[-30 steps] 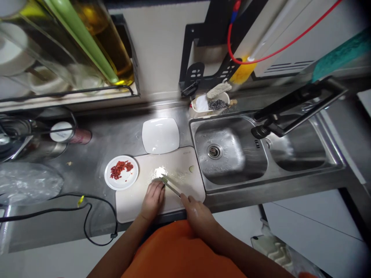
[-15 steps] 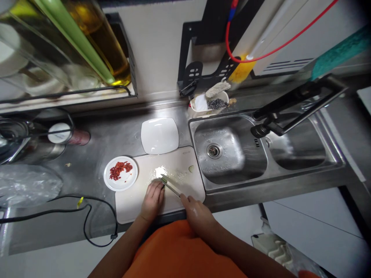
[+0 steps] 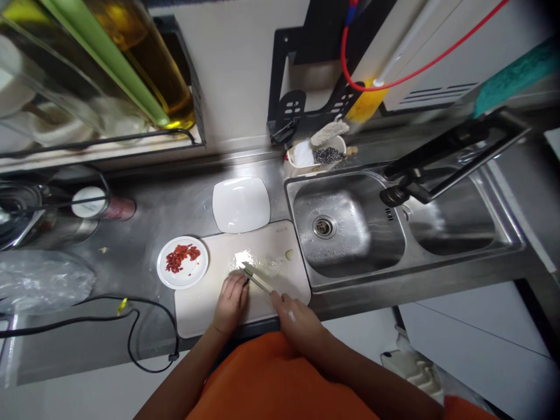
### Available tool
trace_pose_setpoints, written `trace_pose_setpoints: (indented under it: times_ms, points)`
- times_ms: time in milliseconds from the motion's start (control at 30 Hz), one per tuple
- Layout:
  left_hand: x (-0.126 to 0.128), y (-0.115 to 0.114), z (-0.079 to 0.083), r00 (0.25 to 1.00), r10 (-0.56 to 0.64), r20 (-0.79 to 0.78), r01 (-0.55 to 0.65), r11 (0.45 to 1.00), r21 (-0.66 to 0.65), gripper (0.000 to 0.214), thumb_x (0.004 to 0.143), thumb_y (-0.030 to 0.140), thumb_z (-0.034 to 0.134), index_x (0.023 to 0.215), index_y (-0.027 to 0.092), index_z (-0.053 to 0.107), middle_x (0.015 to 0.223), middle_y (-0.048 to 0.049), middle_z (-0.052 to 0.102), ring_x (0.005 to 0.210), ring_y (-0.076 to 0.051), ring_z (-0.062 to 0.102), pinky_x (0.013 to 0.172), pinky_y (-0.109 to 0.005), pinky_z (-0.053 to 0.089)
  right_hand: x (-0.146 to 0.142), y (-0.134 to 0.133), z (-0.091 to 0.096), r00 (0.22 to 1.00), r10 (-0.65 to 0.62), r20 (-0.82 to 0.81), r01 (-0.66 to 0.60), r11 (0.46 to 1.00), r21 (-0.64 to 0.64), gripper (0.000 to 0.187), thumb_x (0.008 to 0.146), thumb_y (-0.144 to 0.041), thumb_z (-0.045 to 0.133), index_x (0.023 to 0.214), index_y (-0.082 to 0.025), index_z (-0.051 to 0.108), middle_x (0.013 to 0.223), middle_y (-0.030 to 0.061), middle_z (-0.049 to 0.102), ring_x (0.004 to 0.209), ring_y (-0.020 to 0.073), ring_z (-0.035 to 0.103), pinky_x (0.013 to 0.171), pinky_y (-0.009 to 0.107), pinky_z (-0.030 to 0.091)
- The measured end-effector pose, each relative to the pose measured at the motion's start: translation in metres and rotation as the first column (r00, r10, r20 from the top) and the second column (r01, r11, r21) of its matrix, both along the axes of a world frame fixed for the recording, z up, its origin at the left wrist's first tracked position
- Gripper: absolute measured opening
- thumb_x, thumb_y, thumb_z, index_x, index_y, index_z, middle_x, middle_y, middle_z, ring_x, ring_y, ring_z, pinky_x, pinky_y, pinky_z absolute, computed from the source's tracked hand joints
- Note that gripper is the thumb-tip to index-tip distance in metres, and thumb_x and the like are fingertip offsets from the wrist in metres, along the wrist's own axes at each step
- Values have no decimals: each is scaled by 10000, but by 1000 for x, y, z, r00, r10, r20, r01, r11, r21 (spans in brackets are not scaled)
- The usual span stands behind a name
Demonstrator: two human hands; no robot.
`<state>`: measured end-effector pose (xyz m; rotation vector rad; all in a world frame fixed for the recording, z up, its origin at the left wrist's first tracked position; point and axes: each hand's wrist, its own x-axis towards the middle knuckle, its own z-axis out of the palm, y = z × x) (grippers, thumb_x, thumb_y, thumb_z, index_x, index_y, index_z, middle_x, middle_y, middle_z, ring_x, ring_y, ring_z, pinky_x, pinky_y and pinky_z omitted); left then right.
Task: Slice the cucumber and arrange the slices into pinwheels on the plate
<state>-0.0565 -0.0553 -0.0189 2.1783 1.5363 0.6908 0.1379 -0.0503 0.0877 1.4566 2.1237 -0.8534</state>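
Note:
On the wet white cutting board (image 3: 201, 312), my left hand (image 3: 231, 297) is closed, fingers curled down over something mostly hidden; a small dark edge shows by the fingertips. My right hand (image 3: 297, 318) grips the handle of a knife (image 3: 261, 280). Its blade points up and left, right beside my left fingertips. A small pale green vegetable slice with a darker rim (image 3: 289, 254) lies near the board's right side. At the board's upper left corner, a round white plate (image 3: 167, 279) holds chopped red pieces (image 3: 180, 255).
Behind the board sits a square white plate (image 3: 241, 204). To the right is a double steel sink (image 3: 350, 233) with a black faucet (image 3: 433, 157). A black cable (image 3: 151, 300) and a plastic bag (image 3: 44, 280) lie at the left. Overhead left hangs a bottle rack (image 3: 131, 140).
Both hands and the knife stay in almost the same place over the board. The view has shifted very slightly.

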Motion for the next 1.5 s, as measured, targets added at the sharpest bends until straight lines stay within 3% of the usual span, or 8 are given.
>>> trace_pose_setpoints:
  times_ms: [433,633,967,1133,1333,1500]
  points:
    - [0,0,0,1000,-3,9,3,1000,-15,252,891,168,444,1126,169,535,1058,-96,626,1034,-204,563,952,-426,453,-5,5,-7,999,31,-27,-30,999,43,299,880,-56,343,1136,-156,462,853,76,612,731,175,614,596,238,429]
    - [1,1,3,1000,-6,6,6,1000,-26,258,898,174,434,1137,172,529,1080,-98,618,1049,-207,558,956,-431,448,-11,13,-11,999,-5,-53,4,1000,-12,314,864,-26,327,1120,-145,464,895,91,617,767,196,625,637,280,463]
    - [1,1,3,1000,1,2,-1,1000,-3,265,893,170,449,1142,162,537,1088,-101,619,1053,-207,555,960,-430,450,-26,13,-31,993,-104,-50,106,994,35,276,912,-73,289,1039,-164,516,869,80,633,738,163,618,609,235,436]
    - [1,1,5,1000,-8,13,8,1000,0,292,884,174,470,1171,163,525,1105,-103,613,1077,-213,543,978,-436,441,-19,10,-39,994,-83,-77,88,994,70,298,900,-68,290,1071,-161,517,872,79,627,772,178,609,622,247,424]
    - [1,0,5,999,-9,36,9,1000,13,297,883,143,463,1172,173,526,1105,-96,613,1076,-207,543,979,-434,443,-2,4,-30,997,-52,-57,58,994,97,350,879,-58,325,1188,-155,459,925,90,619,804,192,600,645,264,410]
    - [1,0,4,999,-1,40,0,999,32,276,881,150,470,1147,167,541,1098,-96,617,1070,-201,545,974,-427,449,5,-10,-17,998,-61,-23,63,995,72,324,866,-45,346,1132,-179,473,881,68,616,746,184,604,599,258,393]
